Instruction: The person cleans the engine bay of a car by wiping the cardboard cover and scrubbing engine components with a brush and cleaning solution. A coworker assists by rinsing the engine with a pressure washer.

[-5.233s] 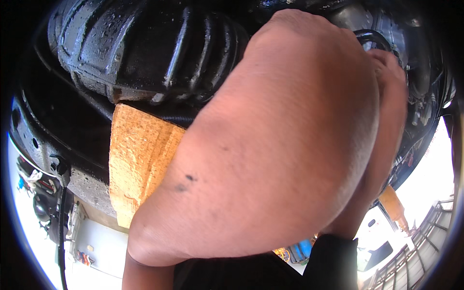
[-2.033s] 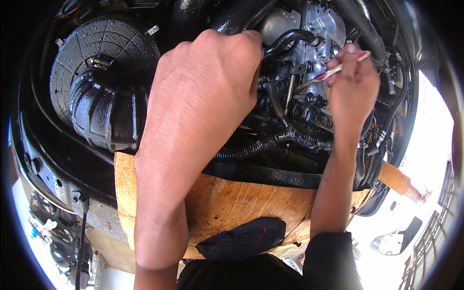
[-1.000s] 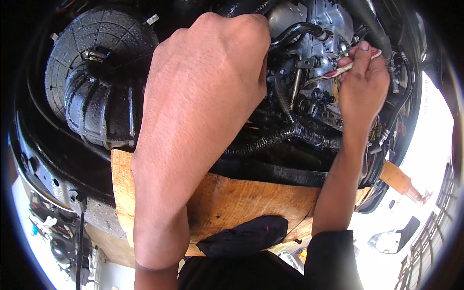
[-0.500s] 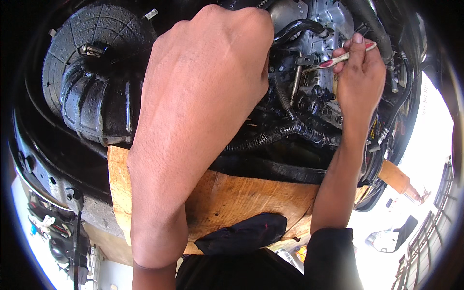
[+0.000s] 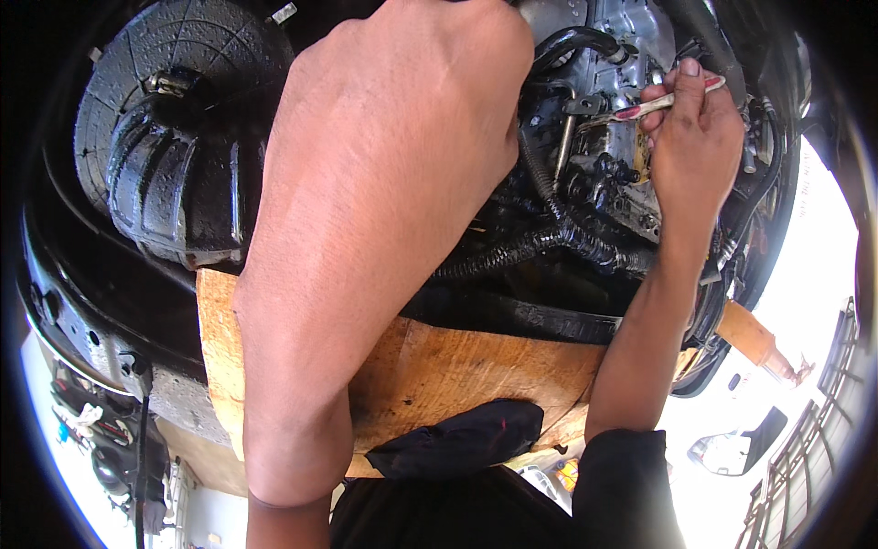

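Note:
My right hand (image 5: 695, 128) is closed round a toothbrush (image 5: 654, 105) with a white and red handle. Thumb and fingers pinch the handle, and the dark, worn head points left, close to a metal bracket on the engine (image 5: 631, 55). Large in the foreground, my left hand (image 5: 402, 119) shows its back with the knuckles bent as in a fist. Its fingertips are hidden, and so is whatever they may hold. Below the brush runs a ribbed black wiring conduit (image 5: 503, 261), wet and shiny, between the two hands.
A round black air-filter housing (image 5: 110, 101) with a ribbed intake duct (image 5: 174, 201) fills the left of the engine bay. A brown board (image 5: 457, 366) lies along the front edge, with a black cloth (image 5: 462, 439) on it. An orange-brown bottle-shaped thing (image 5: 754, 339) is at right.
The whole view has shifted slightly, and both hands appear a little higher and farther right. The toothbrush stays in my right hand near the same bracket.

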`<action>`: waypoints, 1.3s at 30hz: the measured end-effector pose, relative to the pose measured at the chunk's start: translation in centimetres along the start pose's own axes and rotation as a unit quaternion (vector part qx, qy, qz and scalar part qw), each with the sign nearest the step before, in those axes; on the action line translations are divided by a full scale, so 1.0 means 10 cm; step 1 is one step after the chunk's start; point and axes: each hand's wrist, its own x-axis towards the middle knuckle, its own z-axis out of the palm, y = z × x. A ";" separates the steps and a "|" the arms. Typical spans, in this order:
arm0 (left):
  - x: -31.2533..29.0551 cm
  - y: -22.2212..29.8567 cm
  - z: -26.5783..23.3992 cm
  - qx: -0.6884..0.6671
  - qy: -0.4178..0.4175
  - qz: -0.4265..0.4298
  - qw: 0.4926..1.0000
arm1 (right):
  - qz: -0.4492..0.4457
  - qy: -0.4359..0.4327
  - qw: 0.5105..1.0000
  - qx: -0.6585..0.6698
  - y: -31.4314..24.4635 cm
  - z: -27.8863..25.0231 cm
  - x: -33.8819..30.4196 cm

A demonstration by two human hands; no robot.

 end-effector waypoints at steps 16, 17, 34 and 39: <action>-0.01 0.02 -0.02 -0.004 -0.013 0.000 1.000 | -0.044 0.082 0.993 -0.068 -0.09 0.04 0.02; 0.00 0.01 -0.02 -0.004 -0.013 -0.002 1.000 | -0.043 0.052 0.996 -0.060 -0.08 0.01 0.03; 0.00 0.03 -0.03 -0.005 -0.024 0.000 1.000 | -0.053 0.096 0.994 -0.028 -0.02 0.04 0.03; -0.01 0.04 -0.04 -0.002 -0.026 0.000 1.000 | -0.023 -0.009 0.998 -0.055 -0.04 -0.06 0.05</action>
